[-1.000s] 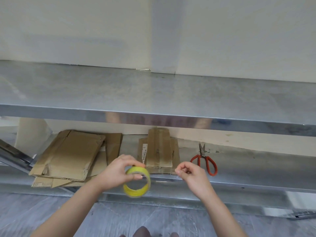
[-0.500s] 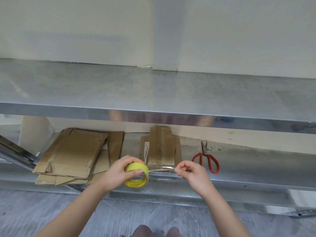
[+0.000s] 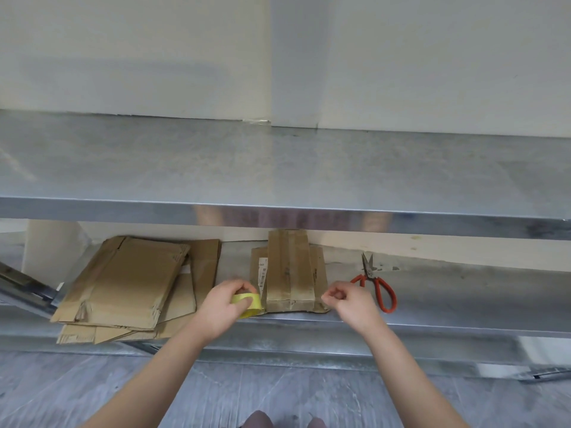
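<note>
My left hand (image 3: 221, 307) grips a yellow roll of clear tape (image 3: 249, 301) at the front edge of the lower metal shelf (image 3: 463, 299). My right hand (image 3: 350, 304) is off to the right with thumb and fingers pinched together on the pulled-out tape end; the clear strip itself is barely visible. Between the two hands a small folded cardboard box (image 3: 290, 273) lies flat on the shelf, its front edge level with my fingers.
Red-handled scissors (image 3: 378, 287) lie on the lower shelf right of my right hand. A stack of flattened cartons (image 3: 123, 282) sits at the left, overhanging the edge. A wide upper metal shelf (image 3: 278, 168) juts out above. Grey floor is below.
Both hands moved forward to the shelf edge and spread apart, drawing the tape out from the roll across the front of the folded box.
</note>
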A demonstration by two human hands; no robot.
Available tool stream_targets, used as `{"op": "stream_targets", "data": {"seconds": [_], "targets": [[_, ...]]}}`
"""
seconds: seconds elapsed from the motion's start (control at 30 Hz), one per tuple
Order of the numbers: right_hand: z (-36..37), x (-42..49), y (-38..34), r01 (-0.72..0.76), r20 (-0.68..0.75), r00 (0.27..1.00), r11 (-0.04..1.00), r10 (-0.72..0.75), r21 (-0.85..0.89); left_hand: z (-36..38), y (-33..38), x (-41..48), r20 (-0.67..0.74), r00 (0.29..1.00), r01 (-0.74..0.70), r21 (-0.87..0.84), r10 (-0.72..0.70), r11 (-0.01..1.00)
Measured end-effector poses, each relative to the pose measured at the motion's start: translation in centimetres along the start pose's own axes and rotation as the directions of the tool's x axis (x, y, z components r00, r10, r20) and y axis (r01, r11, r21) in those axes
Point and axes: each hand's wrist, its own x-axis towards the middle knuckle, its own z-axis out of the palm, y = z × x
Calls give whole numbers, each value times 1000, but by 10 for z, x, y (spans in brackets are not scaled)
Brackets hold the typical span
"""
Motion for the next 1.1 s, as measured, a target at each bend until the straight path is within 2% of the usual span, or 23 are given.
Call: {"op": "stream_targets", "data": {"seconds": [0.17, 0.3, 0.6, 0.67, 0.77, 0.87, 0.97, 1.1], "targets": [[10, 17, 6, -22, 40, 999, 999, 23, -39, -7, -7, 15, 22, 1000, -12, 109, 9, 994], [21, 25, 11, -58, 59, 997, 998, 58, -2, -2, -16, 23, 52, 998, 27, 150, -35, 988], [52, 31, 18, -136, -74, 984, 953, 161, 271, 17, -20, 39, 56, 993, 92, 175, -104, 980], [58, 29, 21, -95, -111, 986, 969, 123, 229, 19, -19, 41, 59, 993, 89, 182, -101, 979], [66, 21, 27, -18, -226, 974, 998, 31, 58, 20, -18, 40, 48, 994, 88, 168, -97, 982], [67, 10, 28, 182, -296, 940, 983, -168, 20, 18, -21, 37, 38, 997, 66, 161, -73, 985], [66, 11, 18, 317, -201, 926, 948, -319, -42, 17, -23, 33, 36, 998, 42, 147, -47, 988], [64, 20, 15, 281, -114, 950, 955, -291, -95, 13, -24, 27, 52, 998, 14, 101, -19, 995]]}}
